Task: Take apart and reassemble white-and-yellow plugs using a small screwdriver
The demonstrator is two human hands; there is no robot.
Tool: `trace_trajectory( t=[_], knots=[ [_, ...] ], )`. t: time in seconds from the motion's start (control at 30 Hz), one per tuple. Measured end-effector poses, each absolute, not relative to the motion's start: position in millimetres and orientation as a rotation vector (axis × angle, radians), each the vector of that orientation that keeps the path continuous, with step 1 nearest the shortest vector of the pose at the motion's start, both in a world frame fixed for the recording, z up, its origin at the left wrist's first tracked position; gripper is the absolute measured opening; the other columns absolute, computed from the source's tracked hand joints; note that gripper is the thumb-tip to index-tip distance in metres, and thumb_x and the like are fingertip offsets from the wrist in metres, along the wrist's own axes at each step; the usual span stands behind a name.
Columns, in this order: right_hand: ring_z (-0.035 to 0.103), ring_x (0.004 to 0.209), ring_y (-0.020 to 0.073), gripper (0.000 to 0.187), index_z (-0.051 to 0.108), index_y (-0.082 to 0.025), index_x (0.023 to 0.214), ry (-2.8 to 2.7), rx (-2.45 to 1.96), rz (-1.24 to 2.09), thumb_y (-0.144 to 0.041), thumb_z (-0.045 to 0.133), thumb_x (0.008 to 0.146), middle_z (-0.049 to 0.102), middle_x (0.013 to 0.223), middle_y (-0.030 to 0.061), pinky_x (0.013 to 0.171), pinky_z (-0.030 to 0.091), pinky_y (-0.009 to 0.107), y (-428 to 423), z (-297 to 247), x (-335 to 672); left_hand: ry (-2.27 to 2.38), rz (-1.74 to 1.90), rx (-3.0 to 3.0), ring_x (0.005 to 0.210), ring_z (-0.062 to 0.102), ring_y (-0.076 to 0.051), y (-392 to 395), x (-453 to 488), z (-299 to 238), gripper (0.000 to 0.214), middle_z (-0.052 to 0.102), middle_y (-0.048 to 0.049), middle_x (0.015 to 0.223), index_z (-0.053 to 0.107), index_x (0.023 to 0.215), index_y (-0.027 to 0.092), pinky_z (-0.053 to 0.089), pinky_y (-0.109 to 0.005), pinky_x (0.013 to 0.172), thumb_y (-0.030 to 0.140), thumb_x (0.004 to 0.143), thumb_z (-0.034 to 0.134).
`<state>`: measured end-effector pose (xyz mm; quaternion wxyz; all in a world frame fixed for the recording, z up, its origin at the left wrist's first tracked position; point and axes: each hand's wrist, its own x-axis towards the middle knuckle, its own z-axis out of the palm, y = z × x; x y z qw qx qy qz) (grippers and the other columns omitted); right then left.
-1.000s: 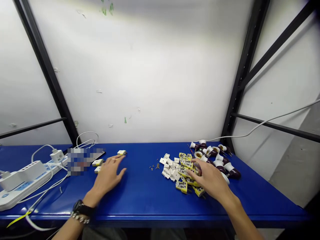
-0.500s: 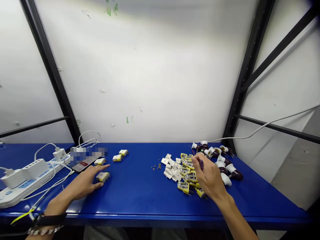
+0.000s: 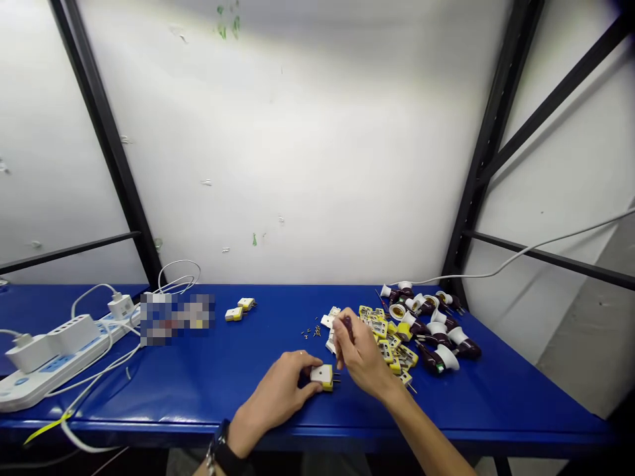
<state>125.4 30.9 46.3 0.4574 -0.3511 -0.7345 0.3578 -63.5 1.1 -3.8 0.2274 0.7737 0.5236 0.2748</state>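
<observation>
My left hand (image 3: 280, 391) is closed round a white-and-yellow plug (image 3: 322, 376) with metal prongs, held just above the blue table (image 3: 208, 390) near its front edge. My right hand (image 3: 361, 357) is closed close beside the plug on its right, pinching a dark, thin object I cannot make out. Right behind my right hand lies a pile of yellow plug halves (image 3: 389, 337) and white plug covers (image 3: 331, 322). Several tiny screws (image 3: 311, 331) lie scattered left of that pile.
Dark brown-and-white lamp sockets (image 3: 431, 324) are heaped at the right rear. Two finished plugs (image 3: 239, 309) lie mid-left, a blurred patch (image 3: 176, 317) beside them. A white power strip (image 3: 54, 350) with cables sits far left. Black shelf posts (image 3: 476, 172) frame the bench.
My left hand picked up a plug from the left side and carried it right to the table's middle front. My right hand left the pile and came in beside it.
</observation>
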Motion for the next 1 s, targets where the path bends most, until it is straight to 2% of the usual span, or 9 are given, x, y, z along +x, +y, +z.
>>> trace_trajectory(
  t=[0.13, 0.43, 0.63, 0.83, 0.9, 1.0],
  knots=[
    [0.059, 0.056, 0.0165, 0.028, 0.048, -0.024, 0.083, -1.905, -0.898, 0.682, -0.041, 0.040, 0.104, 0.059, 0.065, -0.0015, 0.057, 0.046, 0.028, 37.3, 39.7, 125.4, 1.413, 0.798, 2.125, 0.090, 0.063, -0.025, 6.2, -47.8, -7.6, 0.027, 0.073, -0.0053, 0.099, 0.073, 0.111, 0.026, 0.049, -0.033, 0.078, 0.033, 0.085, 0.068],
    [0.056, 0.059, 0.0172, 0.027, 0.045, -0.024, 0.080, -2.015, -0.927, 0.555, -0.035, 0.039, 0.104, 0.057, 0.065, -0.0013, 0.060, 0.041, 0.029, 36.4, 31.3, 126.6, 1.427, 0.773, 2.135, 0.090, 0.063, -0.024, 7.4, -48.9, -9.0, 0.025, 0.072, -0.0024, 0.097, 0.072, 0.110, 0.027, 0.047, -0.031, 0.077, 0.030, 0.085, 0.070],
    [0.054, 0.065, 0.0164, 0.025, 0.048, -0.023, 0.082, -2.084, -0.912, 0.522, -0.029, 0.039, 0.104, 0.058, 0.073, -0.0004, 0.063, 0.039, 0.029, 34.3, 38.7, 126.3, 1.450, 0.746, 2.255, 0.103, 0.062, -0.026, 4.5, -50.2, -5.8, 0.031, 0.072, -0.0026, 0.108, 0.070, 0.114, 0.028, 0.046, -0.036, 0.089, 0.025, 0.084, 0.072],
    [0.050, 0.060, 0.0151, 0.025, 0.046, -0.022, 0.079, -2.068, -0.904, 0.532, -0.028, 0.040, 0.103, 0.054, 0.068, -0.0018, 0.059, 0.036, 0.028, 38.8, 33.7, 126.0, 1.411, 0.789, 2.285, 0.105, 0.062, -0.025, 2.7, -49.2, -1.2, 0.034, 0.072, -0.0026, 0.113, 0.069, 0.117, 0.029, 0.046, -0.035, 0.092, 0.023, 0.083, 0.072],
    [0.050, 0.060, 0.0149, 0.025, 0.046, -0.022, 0.079, -2.070, -0.904, 0.536, -0.028, 0.040, 0.103, 0.054, 0.068, -0.0022, 0.059, 0.036, 0.028, 40.4, 32.6, 125.5, 1.403, 0.841, 2.251, 0.105, 0.063, -0.026, 2.5, -44.2, 2.0, 0.029, 0.073, -0.0037, 0.112, 0.070, 0.114, 0.027, 0.046, -0.035, 0.093, 0.024, 0.085, 0.068],
    [0.051, 0.060, 0.0146, 0.026, 0.047, -0.022, 0.078, -2.070, -0.899, 0.546, -0.028, 0.040, 0.103, 0.054, 0.067, -0.0024, 0.059, 0.037, 0.027, 42.3, 32.6, 125.5, 1.424, 0.918, 2.163, 0.097, 0.067, -0.026, 3.4, -33.6, 3.0, 0.022, 0.076, -0.0059, 0.103, 0.073, 0.105, 0.024, 0.048, -0.033, 0.087, 0.022, 0.091, 0.055]
  ],
)
